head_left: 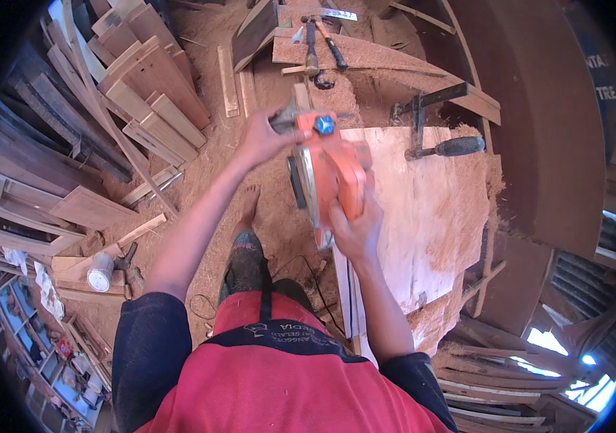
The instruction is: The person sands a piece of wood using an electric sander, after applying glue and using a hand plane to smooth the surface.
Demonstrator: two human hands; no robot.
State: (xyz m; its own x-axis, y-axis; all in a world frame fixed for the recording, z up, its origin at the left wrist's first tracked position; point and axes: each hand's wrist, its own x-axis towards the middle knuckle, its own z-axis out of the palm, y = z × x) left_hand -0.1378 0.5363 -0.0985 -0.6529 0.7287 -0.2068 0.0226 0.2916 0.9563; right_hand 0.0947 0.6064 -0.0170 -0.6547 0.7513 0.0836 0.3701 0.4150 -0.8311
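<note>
An orange electric hand planer (340, 169) with a blue front knob (324, 125) is in both my hands. It is turned on its side, its metal sole facing left, beside the left edge of a pale wooden panel (409, 209). My right hand (361, 225) wraps round its rear handle. At the front end, my left hand (268, 137) grips the planer, thumb against its body; some of its fingers are hidden. A short wooden end (300, 95) shows just beyond the tool. Whether the planer touches wood, I cannot tell.
A metal clamp (418, 119) with a dark handle (459, 146) sits on the panel's far part. Hammers (313, 50) lie beyond on a shavings-covered board (380, 58). Stacked planks (156, 79) fill the left, near a white container (100, 273). A cable (315, 278) runs by my legs.
</note>
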